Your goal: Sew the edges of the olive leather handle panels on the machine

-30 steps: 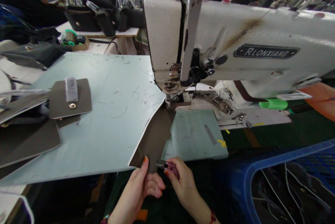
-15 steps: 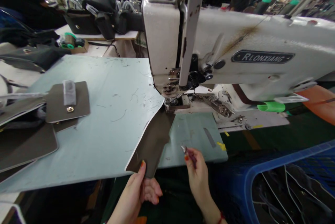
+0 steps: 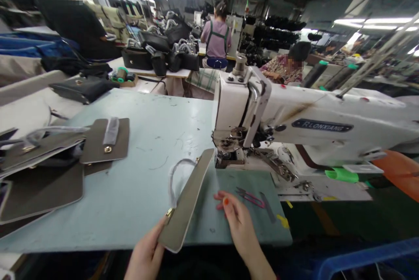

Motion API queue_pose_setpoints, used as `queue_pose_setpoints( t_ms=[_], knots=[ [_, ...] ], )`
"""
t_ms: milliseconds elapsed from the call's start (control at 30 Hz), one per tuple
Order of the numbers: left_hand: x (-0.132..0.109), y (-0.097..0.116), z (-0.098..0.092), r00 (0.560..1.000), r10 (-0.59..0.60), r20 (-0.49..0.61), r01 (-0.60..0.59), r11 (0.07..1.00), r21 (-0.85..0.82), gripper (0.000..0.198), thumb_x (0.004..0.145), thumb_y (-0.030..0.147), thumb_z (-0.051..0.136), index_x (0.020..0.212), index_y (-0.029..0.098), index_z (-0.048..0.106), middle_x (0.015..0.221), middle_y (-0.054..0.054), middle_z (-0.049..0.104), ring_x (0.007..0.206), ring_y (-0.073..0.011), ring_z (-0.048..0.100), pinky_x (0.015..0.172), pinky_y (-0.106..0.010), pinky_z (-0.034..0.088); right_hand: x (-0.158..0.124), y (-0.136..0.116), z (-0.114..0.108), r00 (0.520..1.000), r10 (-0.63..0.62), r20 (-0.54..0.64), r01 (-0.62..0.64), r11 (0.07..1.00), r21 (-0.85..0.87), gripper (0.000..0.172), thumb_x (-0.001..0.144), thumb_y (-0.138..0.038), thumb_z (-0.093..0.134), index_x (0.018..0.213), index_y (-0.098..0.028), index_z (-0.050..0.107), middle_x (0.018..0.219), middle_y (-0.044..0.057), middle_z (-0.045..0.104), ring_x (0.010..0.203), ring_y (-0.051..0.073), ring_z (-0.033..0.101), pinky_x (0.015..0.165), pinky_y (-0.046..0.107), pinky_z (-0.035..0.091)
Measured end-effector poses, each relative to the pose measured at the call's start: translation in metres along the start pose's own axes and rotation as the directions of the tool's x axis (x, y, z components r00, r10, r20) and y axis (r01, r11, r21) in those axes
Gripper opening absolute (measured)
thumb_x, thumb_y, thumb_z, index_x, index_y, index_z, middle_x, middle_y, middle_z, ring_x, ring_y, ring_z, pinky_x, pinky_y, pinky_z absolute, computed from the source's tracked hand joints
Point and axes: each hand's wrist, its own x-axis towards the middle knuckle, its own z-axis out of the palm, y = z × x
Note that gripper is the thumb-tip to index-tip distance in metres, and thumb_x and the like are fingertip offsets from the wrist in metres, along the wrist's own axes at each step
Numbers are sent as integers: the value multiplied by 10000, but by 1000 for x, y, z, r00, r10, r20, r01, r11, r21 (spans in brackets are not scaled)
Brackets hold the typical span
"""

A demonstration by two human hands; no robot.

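Pale-blue tabletop (image 3: 144,201): pink snips (image 3: 253,196), grey-brown panels (image 3: 46,192), loose threads (image 3: 160,166).

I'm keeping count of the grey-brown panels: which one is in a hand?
The tilted panel nearest the sewing machine, held at its near end by the left hand; the other panels lie further left on the table, untouched.

Left hand (image 3: 148,244) at the near edge of the sewing-machine table (image 3: 131,201), fingers bent in a firm grip. Right hand (image 3: 236,215) left of the near right corner, fingers loosely bent, thumb (image 3: 229,210) showing an orange nail. Right forearm (image 3: 257,260) bare, angled forward and leftward across the near edge.
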Motion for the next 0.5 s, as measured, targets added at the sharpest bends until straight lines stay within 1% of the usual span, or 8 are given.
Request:
queue_pose_setpoints(
  t_ms=[33,100,133,200,300,400,433,500],
  knots=[
    [2,-7,-13,994,109,-23,-105,987,123,354,773,315,651,1122,284,707,1148,-51,712,1063,-292,648,915,-347,518,2,-12,16,992,53,113,-69,987,144,536,938,-574,353,1158,-150,595,928,119,670,751,205,628,583,289,492],
    [6,-14,-35,947,321,23,-307,879,366,506,816,271,598,1317,331,556,1254,-38,655,1094,-267,638,898,-322,530,9,-33,47,966,100,240,-173,937,303,544,901,-613,422,1159,-155,563,711,33,612,533,132,519,424,200,356],
    [8,-13,-44,918,392,61,-377,815,440,547,836,256,574,1369,342,491,1249,-45,653,1067,-252,650,864,-302,544,15,-42,60,962,103,253,-191,914,357,499,877,-597,489,1115,-165,567,660,-2,569,487,106,460,408,183,309],
    [14,-4,-53,874,479,81,-447,729,518,582,873,230,519,1430,344,393,1201,-67,658,1013,-229,665,815,-279,556,29,-54,79,970,107,216,-196,873,447,393,836,-525,596,1034,-186,574,643,-36,529,459,78,392,410,172,279],
    [25,7,-55,838,545,-18,-431,681,592,601,887,228,486,1461,316,333,1278,-115,572,1109,-269,605,883,-371,537,54,-57,92,973,144,182,-222,811,541,326,810,-447,640,1017,-205,569,616,-72,471,416,49,292,395,159,219],
    [34,2,-59,816,573,-82,-380,637,671,620,842,258,565,1431,311,380,1463,-142,382,1285,-361,445,989,-540,441,80,-52,94,975,173,142,-224,765,604,301,754,-391,705,912,-196,540,571,-113,357,389,20,193,382,140,148],
    [36,-3,-64,821,564,-88,-364,636,681,596,836,255,573,1408,310,415,1483,-138,356,1308,-373,414,1003,-567,418,89,-50,95,979,176,106,-203,752,627,311,729,-376,729,851,-193,510,573,-118,344,386,14,195,378,135,151],
    [39,-11,-78,841,531,-102,-341,666,663,526,846,243,551,1364,293,471,1472,-135,379,1312,-363,415,1008,-561,419,108,-47,100,982,181,50,-168,732,661,377,692,-363,757,755,-198,424,571,-126,323,387,10,220,371,124,168]
  ],
)
